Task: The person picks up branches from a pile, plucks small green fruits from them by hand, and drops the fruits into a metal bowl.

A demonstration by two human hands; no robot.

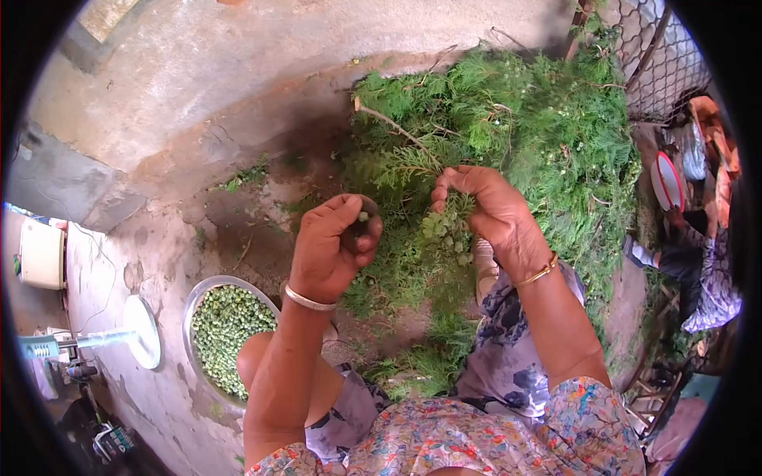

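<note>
My right hand (492, 208) pinches a leafy evergreen sprig (446, 230) that carries clustered green cones. Facing it across a small gap, my left hand (327, 247) has its fingers curled around a small green cone (363, 216). Beneath and beyond both hands spreads a pile of cut evergreen branches (548, 127) with feathery foliage. One bare brown twig end (381, 119) sticks out of the pile above my right hand. On the ground to the left, a metal basin (189, 317) holds many loose green cones (232, 337).
A stand fan's round white base (143, 333) lies left of the basin. A plastered wall (238, 71) runs along the back. At right, another person (698, 262) sits near a red-rimmed white basin (668, 181), below a wire mesh fence (663, 55).
</note>
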